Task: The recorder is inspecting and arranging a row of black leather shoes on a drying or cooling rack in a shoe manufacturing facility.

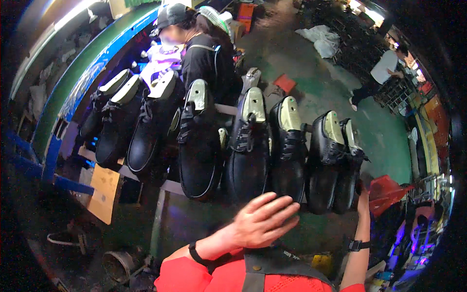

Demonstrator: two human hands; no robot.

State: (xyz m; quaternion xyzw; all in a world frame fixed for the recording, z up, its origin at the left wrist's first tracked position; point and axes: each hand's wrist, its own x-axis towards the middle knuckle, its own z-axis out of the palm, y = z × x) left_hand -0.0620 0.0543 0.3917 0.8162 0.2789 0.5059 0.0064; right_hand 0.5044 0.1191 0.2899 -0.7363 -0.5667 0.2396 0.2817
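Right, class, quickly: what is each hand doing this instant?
Left hand: open, fingers spread over a black shoe's toe.
Right hand: at the rightmost shoe; grip cannot be told.

A co-worker in a black top and cap [202, 48] stands behind a green-edged conveyor [82, 63], while another person in a white shirt [384, 68] bends near white sacks [321, 39] across the green floor [340, 97].
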